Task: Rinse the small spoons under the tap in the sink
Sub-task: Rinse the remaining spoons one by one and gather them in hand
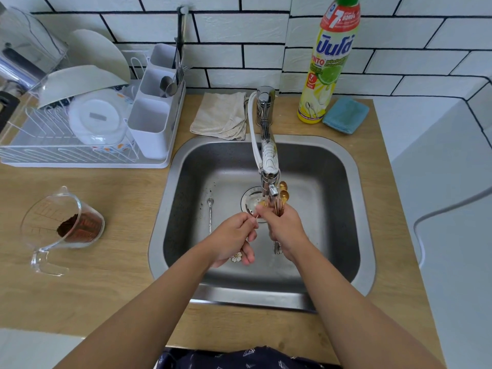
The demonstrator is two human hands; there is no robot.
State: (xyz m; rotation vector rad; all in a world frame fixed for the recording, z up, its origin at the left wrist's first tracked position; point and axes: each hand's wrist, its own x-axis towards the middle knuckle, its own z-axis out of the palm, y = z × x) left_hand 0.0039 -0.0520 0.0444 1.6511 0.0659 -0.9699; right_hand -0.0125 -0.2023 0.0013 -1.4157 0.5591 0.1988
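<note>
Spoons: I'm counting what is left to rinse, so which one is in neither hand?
The silver spoon lying alone on the sink floor, left of the drain. The gold spoons are bunched in the right hand beside the tap.

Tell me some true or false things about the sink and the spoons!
1. The right hand holds a bunch of gold spoons by the tap. True.
2. A silver spoon lies on the floor of the sink. True.
3. The measuring jug on the counter is full of milk. False: it holds some brown powder.
4. The blue sponge is inside the sink. False: it sits on the counter beside the dish soap bottle.
5. The folded cloth lies behind the sink. True.
</note>
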